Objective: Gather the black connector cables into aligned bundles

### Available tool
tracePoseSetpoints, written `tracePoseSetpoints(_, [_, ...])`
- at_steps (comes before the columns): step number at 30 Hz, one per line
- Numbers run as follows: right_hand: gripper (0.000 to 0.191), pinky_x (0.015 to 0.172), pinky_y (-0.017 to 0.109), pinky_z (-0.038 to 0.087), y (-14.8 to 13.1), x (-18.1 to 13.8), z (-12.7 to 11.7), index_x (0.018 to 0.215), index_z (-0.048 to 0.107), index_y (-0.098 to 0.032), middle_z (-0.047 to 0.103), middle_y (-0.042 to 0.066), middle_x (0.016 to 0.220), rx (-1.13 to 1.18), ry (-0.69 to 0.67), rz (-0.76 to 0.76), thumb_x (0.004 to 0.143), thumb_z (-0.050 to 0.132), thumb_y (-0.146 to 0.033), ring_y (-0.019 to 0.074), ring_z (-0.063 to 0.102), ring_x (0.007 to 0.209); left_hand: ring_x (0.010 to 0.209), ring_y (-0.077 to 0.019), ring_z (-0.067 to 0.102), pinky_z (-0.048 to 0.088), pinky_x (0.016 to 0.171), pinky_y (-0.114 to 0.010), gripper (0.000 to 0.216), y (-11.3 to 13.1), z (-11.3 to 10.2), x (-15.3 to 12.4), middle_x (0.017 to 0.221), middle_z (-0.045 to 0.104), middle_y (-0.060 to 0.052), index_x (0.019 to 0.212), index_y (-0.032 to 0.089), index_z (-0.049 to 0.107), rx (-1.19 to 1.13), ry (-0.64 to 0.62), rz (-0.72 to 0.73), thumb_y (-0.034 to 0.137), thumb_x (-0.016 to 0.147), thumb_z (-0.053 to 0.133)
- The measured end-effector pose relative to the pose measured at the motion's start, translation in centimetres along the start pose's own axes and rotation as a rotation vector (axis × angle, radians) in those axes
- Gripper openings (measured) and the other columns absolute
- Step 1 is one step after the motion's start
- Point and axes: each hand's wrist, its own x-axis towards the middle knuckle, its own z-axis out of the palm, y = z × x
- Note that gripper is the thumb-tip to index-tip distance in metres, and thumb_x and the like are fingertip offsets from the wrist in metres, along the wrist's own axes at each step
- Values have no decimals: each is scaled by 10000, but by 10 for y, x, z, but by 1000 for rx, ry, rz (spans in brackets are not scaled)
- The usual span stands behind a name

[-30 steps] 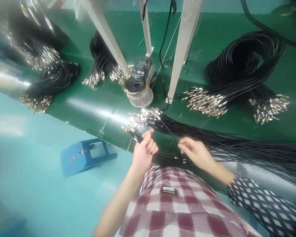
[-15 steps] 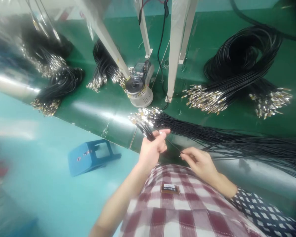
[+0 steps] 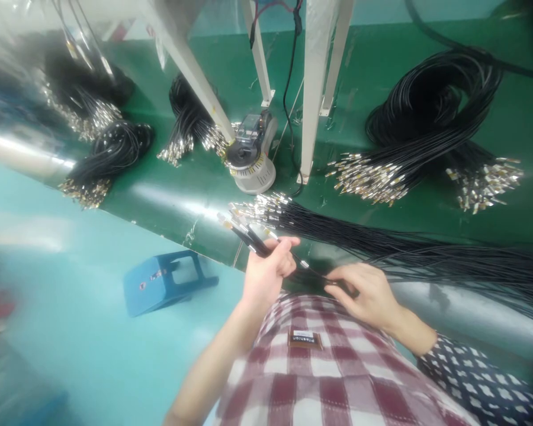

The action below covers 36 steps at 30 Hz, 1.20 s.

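My left hand (image 3: 266, 269) is closed around a small bunch of thin black cables (image 3: 244, 234) whose metal connector tips stick out up and to the left. My right hand (image 3: 368, 293) pinches a single black cable (image 3: 313, 271) near its metal tip, close beside the left hand. Both hands hover at the near edge of a green table (image 3: 169, 198). A long spread of black cables with silver tips (image 3: 337, 231) lies on the table just beyond my hands and runs off to the right.
A round white and black device (image 3: 252, 155) stands mid-table between white frame legs (image 3: 311, 89). Coiled cable bundles (image 3: 426, 118) lie at the right, with others (image 3: 111, 151) at the left. A blue foot pedal (image 3: 166, 279) sits on the teal floor.
My left hand has drawn its bunch of cables back toward me, tips now angled up-left. My right hand has slid right and lower, pulling one cable taut.
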Motion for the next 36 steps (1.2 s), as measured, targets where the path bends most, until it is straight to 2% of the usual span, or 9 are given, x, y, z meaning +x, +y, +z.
tracePoseSetpoints(3, [176,660,296,472,-20,26,-5,878,634,-207,699,64,895,34,36,53,882,585,-376,154,598,651,398,-29,235,212,438,-219,270,-1,1,-3,418,250,97,772,93,724,48,-31,-34,349,700,772])
tracePoseSetpoints(6, [182,660,272,465,-36,46,-1,905,635,-201,668,62,872,115,47,86,926,521,-342,153,589,699,408,-26,255,216,432,-212,256,1,2,-3,431,331,76,731,94,726,78,-27,-37,332,668,794])
tracePoseSetpoints(10, [245,640,254,436,-20,35,8,832,632,-197,632,35,770,99,-70,74,969,455,-297,138,576,685,392,-25,232,211,429,-208,244,4,0,4,409,257,101,764,89,720,17,1,-1,319,705,772])
tracePoseSetpoints(14, [204,627,252,435,-1,14,7,856,631,-196,620,50,877,71,-150,140,950,494,-313,138,574,714,384,-23,208,193,420,-201,261,1,-3,10,412,217,111,794,81,711,-8,-23,-38,331,732,753])
tracePoseSetpoints(18, [143,650,255,438,-14,27,11,925,610,-194,606,49,896,183,-120,121,939,517,-301,139,557,730,386,-20,197,189,412,-192,278,-1,-4,10,416,213,111,782,76,702,0,-38,-77,345,735,752])
tracePoseSetpoints(23, [194,623,245,424,-32,55,20,777,560,-192,552,7,717,336,-71,173,947,478,-238,128,512,650,404,-26,193,199,420,-183,340,-1,-8,8,445,212,115,974,99,699,-27,-56,-81,351,749,739])
tracePoseSetpoints(29, [205,665,258,447,-42,66,26,766,571,-191,634,30,790,365,-73,263,939,477,-251,146,574,718,405,-18,214,182,407,-189,385,-11,-10,7,465,286,91,944,94,726,25,-40,-142,374,687,781])
tracePoseSetpoints(34, [271,566,235,413,-15,66,25,742,631,-183,650,-3,705,376,-313,366,922,523,-355,122,559,602,414,-27,230,222,425,-201,375,-19,-26,10,485,262,88,872,73,730,25,59,-127,427,752,723])
tracePoseSetpoints(36, [302,589,240,429,13,73,28,756,652,-179,657,4,719,297,-317,419,938,488,-356,128,574,625,442,-39,309,271,446,-211,356,-21,-34,13,536,380,44,741,80,707,-11,118,-78,436,759,715])
